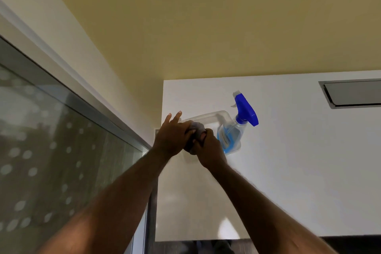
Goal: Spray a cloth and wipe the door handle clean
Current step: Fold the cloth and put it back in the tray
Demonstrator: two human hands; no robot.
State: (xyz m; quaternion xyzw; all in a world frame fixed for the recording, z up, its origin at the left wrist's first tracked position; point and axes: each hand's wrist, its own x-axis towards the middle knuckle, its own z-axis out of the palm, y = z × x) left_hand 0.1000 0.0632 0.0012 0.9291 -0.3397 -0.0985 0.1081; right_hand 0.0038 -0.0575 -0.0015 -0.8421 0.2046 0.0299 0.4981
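Note:
A grey cloth is bunched between my two hands over a clear plastic tray on a white table. My left hand presses on the cloth from the left, with two fingers stretched out. My right hand is closed around the cloth from the right. A clear spray bottle with blue liquid and a blue trigger head lies in the tray just right of my hands. No door handle is in view.
The white table fills the right half, with a grey recessed slot at its far right. A glass panel with a metal frame runs along the left. A yellowish wall is behind.

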